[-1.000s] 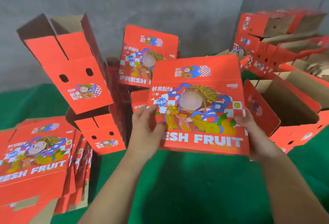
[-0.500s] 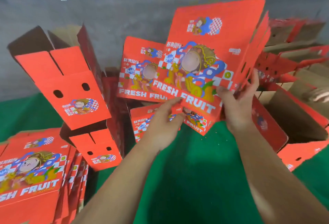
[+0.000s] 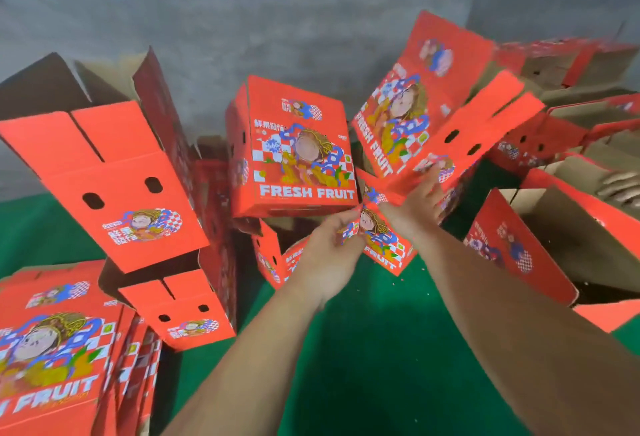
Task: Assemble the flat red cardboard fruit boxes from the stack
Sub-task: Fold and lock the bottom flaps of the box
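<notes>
Above the green mat: opened box [image 3: 440,117] airborne, tilted, up-right of both hands.
Right hand [image 3: 414,207] nearer, fingers spread just under it, no grip; left hand [image 3: 327,248] loosely curled, empty. Flat stack [image 3: 52,349] lower left.

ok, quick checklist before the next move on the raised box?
1. Box opened out from flat: ok, the side with two holes is showing and the end flaps are spread.
2. Right hand grip on it: not ok, straight fingers only touch its lower edge.
3. Left hand free: cannot tell, fingers are curled beside a lower box and contact is unclear.
4. Flat stack available: ok, it lies at lower left.
5. Green mat bare between the arms: ok.
</notes>
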